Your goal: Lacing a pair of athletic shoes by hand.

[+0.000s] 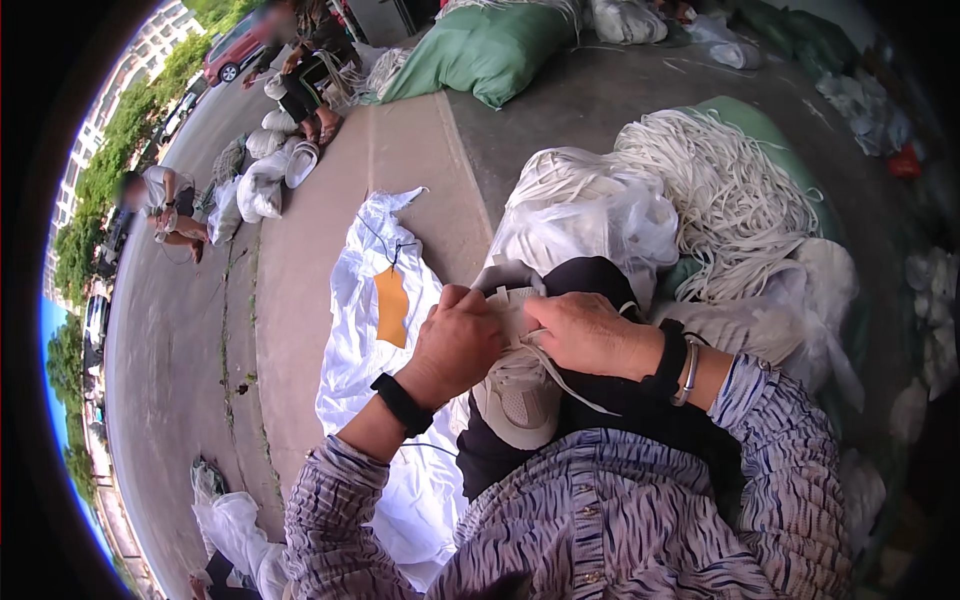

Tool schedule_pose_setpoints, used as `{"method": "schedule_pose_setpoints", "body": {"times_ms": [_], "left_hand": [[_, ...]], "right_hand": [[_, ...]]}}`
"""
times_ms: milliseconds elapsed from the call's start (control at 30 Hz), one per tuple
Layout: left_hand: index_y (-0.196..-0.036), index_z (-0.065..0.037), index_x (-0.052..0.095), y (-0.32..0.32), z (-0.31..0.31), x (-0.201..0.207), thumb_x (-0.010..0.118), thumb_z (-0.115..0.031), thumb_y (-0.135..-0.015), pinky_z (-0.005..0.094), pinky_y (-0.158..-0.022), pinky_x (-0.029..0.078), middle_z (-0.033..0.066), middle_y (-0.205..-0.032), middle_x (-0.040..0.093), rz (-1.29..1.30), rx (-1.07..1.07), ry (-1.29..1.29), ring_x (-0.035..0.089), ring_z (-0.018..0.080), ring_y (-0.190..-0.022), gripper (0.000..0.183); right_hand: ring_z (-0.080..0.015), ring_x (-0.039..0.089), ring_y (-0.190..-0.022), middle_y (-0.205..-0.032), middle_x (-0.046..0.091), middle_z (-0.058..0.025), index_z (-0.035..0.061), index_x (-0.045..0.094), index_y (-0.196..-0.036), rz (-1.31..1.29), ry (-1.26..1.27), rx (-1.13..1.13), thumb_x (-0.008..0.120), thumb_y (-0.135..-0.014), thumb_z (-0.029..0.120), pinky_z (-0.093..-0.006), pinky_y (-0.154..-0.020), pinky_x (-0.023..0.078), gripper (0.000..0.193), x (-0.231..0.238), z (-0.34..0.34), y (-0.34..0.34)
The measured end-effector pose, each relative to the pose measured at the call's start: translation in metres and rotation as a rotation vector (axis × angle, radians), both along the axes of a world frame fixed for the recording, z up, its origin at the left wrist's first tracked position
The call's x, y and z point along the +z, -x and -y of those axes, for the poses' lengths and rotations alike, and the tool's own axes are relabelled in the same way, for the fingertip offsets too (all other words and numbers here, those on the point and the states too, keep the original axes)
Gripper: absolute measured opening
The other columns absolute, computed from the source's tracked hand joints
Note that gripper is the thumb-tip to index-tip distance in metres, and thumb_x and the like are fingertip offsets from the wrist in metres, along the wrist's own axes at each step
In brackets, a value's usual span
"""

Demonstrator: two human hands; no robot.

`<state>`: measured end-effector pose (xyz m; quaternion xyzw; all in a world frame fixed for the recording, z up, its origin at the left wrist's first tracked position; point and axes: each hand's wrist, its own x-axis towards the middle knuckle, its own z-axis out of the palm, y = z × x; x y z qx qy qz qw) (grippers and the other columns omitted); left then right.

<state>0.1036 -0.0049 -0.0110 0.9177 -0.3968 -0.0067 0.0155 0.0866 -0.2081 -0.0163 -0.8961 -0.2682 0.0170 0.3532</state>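
Note:
A beige-white sneaker (520, 402) rests on my lap, its toe pointing toward me and its grey collar away from me. My left hand (460, 338) is closed on the sneaker's left side by the eyelets, with the fingertips curled out of sight. At the opposite side, my right hand (592, 335) pinches by the tongue, seemingly on the white shoelace (528, 362); its fingertips are partly hidden. Loose lace strands lie over the front of the shoe, and one end trails to the right across my dark trousers.
Left of my knees lies a white woven sack (350, 345) with an orange-yellow tag (392, 306). Ahead and right are a heap of white laces (715, 185) and clear plastic bags (590, 215). A stuffed green sack (490, 50) stands farther off. Other people sit by bags at far left.

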Motion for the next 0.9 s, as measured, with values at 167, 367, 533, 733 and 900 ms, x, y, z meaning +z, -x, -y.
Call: {"method": "schedule_pose_setpoints", "body": {"times_ms": [167, 367, 533, 733, 900], "left_hand": [[-0.077, -0.011, 0.068, 0.002, 0.001, 0.009, 0.063, -0.015, -0.072, 0.0354, -0.084, 0.04, 0.0047, -0.085, 0.057, -0.158, 0.122, 0.215, 0.048, 0.0259, -0.094, 0.008], [-0.078, -0.016, 0.071, 0.013, 0.009, 0.03, 0.062, -0.025, -0.074, 0.0358, -0.089, 0.038, 0.0036, -0.091, 0.058, -0.19, 0.012, 0.045, 0.045, 0.0275, -0.101, 0.013], [-0.076, -0.016, 0.07, 0.019, 0.021, 0.016, 0.067, -0.026, -0.073, 0.0352, -0.09, 0.036, 0.0002, -0.088, 0.058, -0.047, 0.14, 0.117, 0.046, 0.0266, -0.099, 0.011], [-0.079, -0.012, 0.071, 0.024, -0.006, 0.012, 0.073, -0.014, -0.075, 0.0333, -0.081, 0.039, 0.003, -0.08, 0.057, -0.348, 0.195, 0.876, 0.049, 0.0202, -0.091, 0.005], [-0.087, -0.004, 0.069, 0.05, -0.006, 0.033, 0.059, -0.029, -0.09, 0.0222, -0.059, 0.039, -0.0024, -0.066, 0.054, -1.128, 0.432, 0.951, 0.048, 0.0083, -0.062, 0.027]], "right_hand": [[-0.0359, 0.061, -0.069, -0.07, 0.06, -0.0168, 0.004, 0.055, -0.077, 0.018, 0.131, 0.003, 0.056, -0.079, 0.014, -0.0454, -0.062, 0.047, 0.011, 0.0, -0.013, 0.005], [-0.0319, 0.063, -0.066, -0.071, 0.061, -0.0195, -0.0006, 0.058, -0.079, -0.494, -0.177, 0.041, 0.049, -0.082, 0.012, -0.0415, -0.06, 0.048, 0.016, 0.006, -0.008, -0.007], [-0.0261, 0.062, -0.06, -0.064, 0.06, -0.016, -0.0027, 0.059, -0.075, -0.249, -0.037, 0.055, 0.05, -0.083, 0.011, -0.0355, -0.055, 0.047, 0.017, 0.001, -0.008, -0.007], [-0.0319, 0.06, -0.06, -0.06, 0.056, -0.016, -0.0003, 0.057, -0.073, 0.156, -0.357, -0.206, 0.057, -0.086, 0.017, -0.037, -0.054, 0.045, 0.022, 0.012, 0.013, 0.009], [-0.0332, 0.063, -0.066, -0.065, 0.061, -0.0164, 0.0031, 0.06, -0.072, -0.01, 0.22, 0.035, 0.065, -0.08, 0.027, -0.0423, -0.059, 0.049, 0.026, 0.012, 0.01, 0.036]]}}
